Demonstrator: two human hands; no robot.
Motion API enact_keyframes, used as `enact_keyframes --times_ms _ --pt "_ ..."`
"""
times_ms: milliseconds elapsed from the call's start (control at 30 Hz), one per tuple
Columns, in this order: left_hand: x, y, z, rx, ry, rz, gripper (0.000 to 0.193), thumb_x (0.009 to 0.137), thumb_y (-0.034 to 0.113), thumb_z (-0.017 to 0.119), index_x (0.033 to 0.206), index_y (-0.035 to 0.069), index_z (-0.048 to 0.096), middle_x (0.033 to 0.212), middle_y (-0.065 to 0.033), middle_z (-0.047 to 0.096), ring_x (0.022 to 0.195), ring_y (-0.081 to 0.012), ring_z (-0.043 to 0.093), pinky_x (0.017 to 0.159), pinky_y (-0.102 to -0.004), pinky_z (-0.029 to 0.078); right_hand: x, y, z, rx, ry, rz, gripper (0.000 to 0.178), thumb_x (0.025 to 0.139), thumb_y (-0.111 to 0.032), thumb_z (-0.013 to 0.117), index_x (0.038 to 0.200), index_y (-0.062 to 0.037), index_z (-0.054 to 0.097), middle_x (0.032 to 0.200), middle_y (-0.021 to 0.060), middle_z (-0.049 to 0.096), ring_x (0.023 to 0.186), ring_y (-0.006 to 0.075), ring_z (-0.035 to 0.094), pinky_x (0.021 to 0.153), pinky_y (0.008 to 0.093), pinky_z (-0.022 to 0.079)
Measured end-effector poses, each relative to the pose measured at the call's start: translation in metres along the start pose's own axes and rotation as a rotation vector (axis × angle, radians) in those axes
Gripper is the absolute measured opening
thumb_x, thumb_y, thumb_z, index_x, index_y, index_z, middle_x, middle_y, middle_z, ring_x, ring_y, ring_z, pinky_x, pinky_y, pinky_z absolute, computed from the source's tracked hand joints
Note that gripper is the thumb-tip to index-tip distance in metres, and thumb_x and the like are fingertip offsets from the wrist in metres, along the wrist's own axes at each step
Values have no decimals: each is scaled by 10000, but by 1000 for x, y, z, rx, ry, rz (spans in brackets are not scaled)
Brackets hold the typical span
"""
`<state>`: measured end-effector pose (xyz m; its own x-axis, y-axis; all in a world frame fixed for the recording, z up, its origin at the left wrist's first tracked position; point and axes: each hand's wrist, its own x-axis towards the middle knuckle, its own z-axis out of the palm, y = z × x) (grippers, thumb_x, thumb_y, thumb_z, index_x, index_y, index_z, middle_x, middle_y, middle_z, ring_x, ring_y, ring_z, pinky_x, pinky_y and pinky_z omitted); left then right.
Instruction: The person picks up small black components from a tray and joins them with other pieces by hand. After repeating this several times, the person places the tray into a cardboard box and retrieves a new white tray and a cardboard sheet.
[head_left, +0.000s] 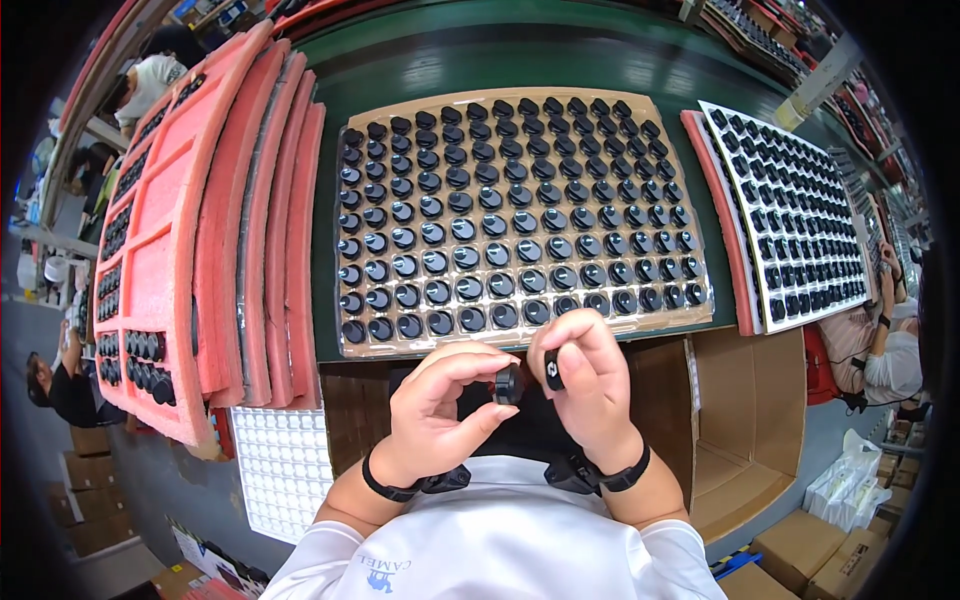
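Left grip (pixel 440 412) pinches a black cylindrical part (pixel 508 384) between thumb and index finger, the digits parted only by the width of the part. Contact at the upper and lower edges leaves the side toward the other hand uncovered, presumably to give access to that face. Right grip (pixel 592 385) is closed, thumb against index finger, on a small black piece (pixel 553 370); its white mark is exposed, probably so that its orientation can be read. Both held items are side by side, near each other but apart, in front of the torso and just beyond the near edge of the table (pixel 420 75).

Ahead, a tan tray (pixel 390 347) carries black round caps (pixel 438 292) in straight rows. Regular spacing appears to prevent contact between them and to ease counting. The tray lies directly in front, likely to keep every row within reach of both hands.

At left, pink foam trays (pixel 225 200) form a stack; compartments in the outermost one hold further black parts, and the foam likely cushions them. At right, a white tray (pixel 776 322) of black parts rests against pink foam. Below the table edge at right is a cardboard box (pixel 745 440); at lower left, a white gridded tray (pixel 285 470).
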<state>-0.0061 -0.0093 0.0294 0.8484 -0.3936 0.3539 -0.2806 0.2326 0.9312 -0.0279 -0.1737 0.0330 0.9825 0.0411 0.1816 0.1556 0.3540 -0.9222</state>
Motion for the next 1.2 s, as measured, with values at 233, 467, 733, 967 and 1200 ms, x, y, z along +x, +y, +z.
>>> enact_keyframes --times_ms 233,467,733,967,1200 --pt "0 1 0 -43 25 -29 373 750 -27 706 1091 -59 559 1088 -159 553 991 -207 562 822 -289 485 -4 6 -5 -88 -81 -8 391 908 -349 566 1076 -11 462 817 17 468 699 84 422 661 199 354" --pt "-4 -2 3 -141 77 -49 437 805 16 676 1180 -46 460 1059 -138 552 980 -191 565 858 -299 467 -1 6 -12 -397 -126 -134 361 844 -255 658 1064 -9 511 829 31 481 720 113 442 676 219 367" --pt "-4 -9 -5 -140 -4 -118 387 846 54 641 1169 -31 445 1066 -121 556 967 -159 573 870 -283 457 9 -10 -14 -500 -152 -181 274 753 -76 673 1001 -6 582 878 79 540 756 169 492 698 270 423" --pt "4 -19 -22 52 48 -112 347 869 94 611 1160 -23 463 1077 -119 563 965 -168 578 866 -290 458 41 -32 -32 -903 -321 -323 283 718 5 656 993 -16 589 893 88 567 793 203 551 714 296 452" --pt "-12 -32 -99 456 435 -86 270 891 74 524 1138 -27 479 1064 -116 567 979 -185 566 886 -316 445 120 -48 -125 -1231 -117 -125 228 770 -27 644 983 22 578 860 91 570 795 157 555 714 262 456"
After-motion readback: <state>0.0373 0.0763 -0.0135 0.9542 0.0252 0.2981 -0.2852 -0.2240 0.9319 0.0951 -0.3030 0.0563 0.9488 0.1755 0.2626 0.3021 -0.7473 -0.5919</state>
